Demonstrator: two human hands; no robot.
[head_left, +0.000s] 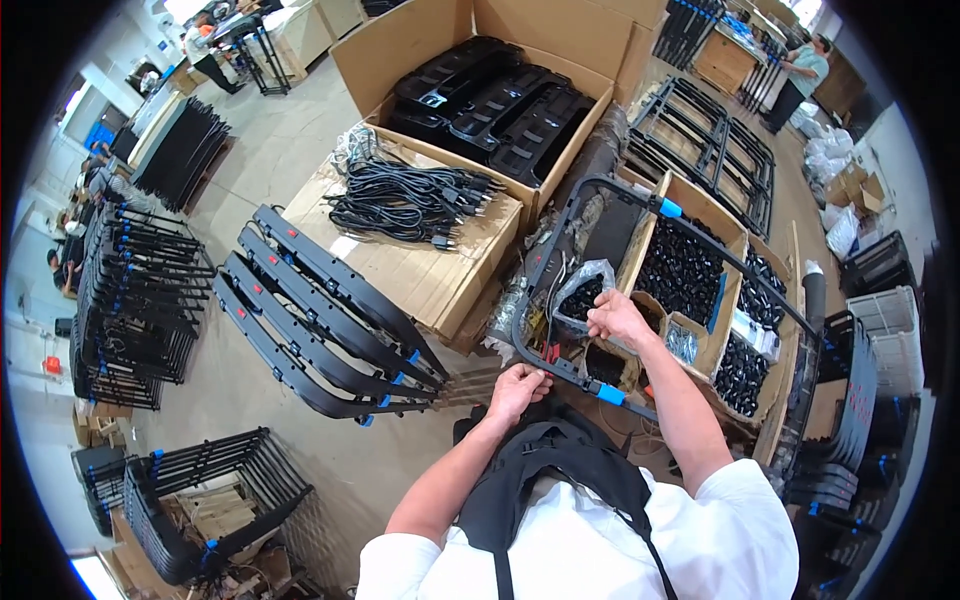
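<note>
My left hand [518, 393] is closed at the near left corner of a black tubular frame [522, 300], its fingertips against the tube. Beside them, a small red piece [552, 353] shows on the frame. Blue wrap [611, 395] marks the tube farther right, and a second blue wrap [670, 208] sits on the far side. Through the frame's opening reaches my right hand [618, 320], fingers pinched together over a clear plastic bag [597, 272] of small black parts. Whatever those fingers hold is too small to make out.
Under the frame lies a divided wooden bin [640, 245] of black parts and screws. Coiled black cables [410, 200] rest on a carton at left, below an open cardboard box [560, 185] of black covers. Curved black frames [330, 310] stand left. Two people work in the far background.
</note>
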